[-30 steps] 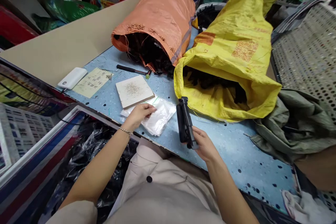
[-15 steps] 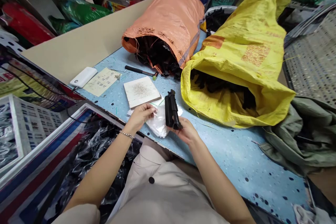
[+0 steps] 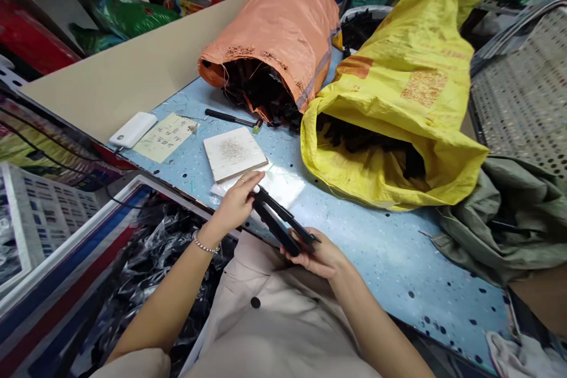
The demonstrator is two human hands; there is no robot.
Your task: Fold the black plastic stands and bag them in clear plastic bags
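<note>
A long black part with two parallel bars [image 3: 279, 218] slants between my hands above the table's front edge. My right hand [image 3: 321, 254] grips its lower end, fingers wrapped round it. At the upper end my left hand [image 3: 239, 201] is closed, its fingers pressed against the bars. A small white spot [image 3: 257, 189] shows at its fingertips; what it is I cannot make out. Just beyond lie clear plastic bags [image 3: 283, 186], partly hidden by the left hand and the part. A white square board [image 3: 234, 153] with brown specks rests behind them.
An orange sack [image 3: 274, 29] and a yellow sack [image 3: 398, 106], both holding black parts, lie open on the blue table [image 3: 376, 254]. A small hammer [image 3: 230, 117], a handwritten note [image 3: 166, 137] and a white power bank [image 3: 133, 129] are behind left. A bin of bagged black items [image 3: 146, 260] stands below left.
The black part has tilted from nearly upright and come closer to my body with the right hand. My left hand has moved from above the plastic bags onto the part's upper end.
</note>
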